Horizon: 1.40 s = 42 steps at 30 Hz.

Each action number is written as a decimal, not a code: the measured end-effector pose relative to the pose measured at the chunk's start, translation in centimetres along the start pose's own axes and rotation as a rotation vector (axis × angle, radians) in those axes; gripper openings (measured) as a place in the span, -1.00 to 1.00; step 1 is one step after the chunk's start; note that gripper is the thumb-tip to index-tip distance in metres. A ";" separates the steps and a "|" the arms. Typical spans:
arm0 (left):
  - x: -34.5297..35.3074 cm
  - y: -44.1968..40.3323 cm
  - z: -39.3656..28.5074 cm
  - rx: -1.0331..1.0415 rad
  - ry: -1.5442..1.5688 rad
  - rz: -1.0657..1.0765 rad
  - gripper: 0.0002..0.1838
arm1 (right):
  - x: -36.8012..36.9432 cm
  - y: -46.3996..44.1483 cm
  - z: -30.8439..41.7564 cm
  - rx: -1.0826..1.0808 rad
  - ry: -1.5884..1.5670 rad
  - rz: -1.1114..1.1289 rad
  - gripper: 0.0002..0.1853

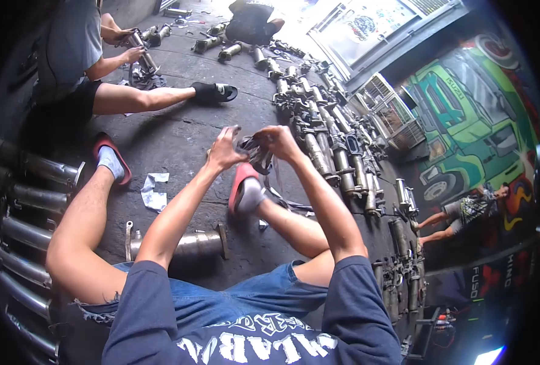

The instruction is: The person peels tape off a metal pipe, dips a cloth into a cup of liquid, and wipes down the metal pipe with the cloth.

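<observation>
In front of me, above the floor, my left hand (224,149) and my right hand (278,145) are raised close together. Between them is a dark, crumpled, strip-like piece (257,152), gripped by the fingers of both hands. Its exact kind cannot be made out. Thin strips (276,177) trail down below my right hand. On the floor between my legs lies a metal exhaust cylinder (191,244) with a flange at its right end, partly hidden by my left forearm. A creased grey-white sheet (155,191) rests beyond it.
Rows of shiny metal pipes (29,234) line the left side. Many used exhaust parts (324,131) lie along the right. A co-worker (75,55) at upper left handles a metal cylinder (145,55); another person (248,21) is at the back, a third (473,210) at right.
</observation>
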<state>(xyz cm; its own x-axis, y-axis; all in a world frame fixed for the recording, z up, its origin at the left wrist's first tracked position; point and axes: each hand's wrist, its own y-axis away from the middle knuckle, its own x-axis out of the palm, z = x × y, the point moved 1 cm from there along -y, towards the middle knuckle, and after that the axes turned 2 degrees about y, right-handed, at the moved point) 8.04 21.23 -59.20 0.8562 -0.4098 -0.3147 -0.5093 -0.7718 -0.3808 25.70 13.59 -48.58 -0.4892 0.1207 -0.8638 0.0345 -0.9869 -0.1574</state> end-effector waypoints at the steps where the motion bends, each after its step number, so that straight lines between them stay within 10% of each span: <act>1: 0.1 -1.0 -1.3 0.009 -0.014 -0.003 0.03 | -1.3 -0.3 -0.1 0.015 0.002 -0.002 -0.70; 10: -0.4 -6.6 -2.1 0.012 -0.146 -0.073 0.02 | -3.2 -4.2 -0.4 -0.038 -0.043 -0.178 -0.64; 18: -5.8 1.2 4.6 -0.012 -0.216 0.013 0.04 | 10.5 -2.5 -0.8 -0.015 -0.298 -0.289 -0.66; 42: -2.5 13.9 9.6 -0.308 -0.106 0.312 0.13 | 21.3 6.6 -2.1 0.028 -0.442 -0.117 -0.62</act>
<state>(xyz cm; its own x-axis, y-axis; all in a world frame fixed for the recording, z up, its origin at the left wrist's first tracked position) -2.00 16.18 -72.03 0.6441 -0.6058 -0.4670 -0.6781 -0.7347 0.0178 17.40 9.92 -69.00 -0.8135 0.1803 -0.5529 -0.0635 -0.9726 -0.2238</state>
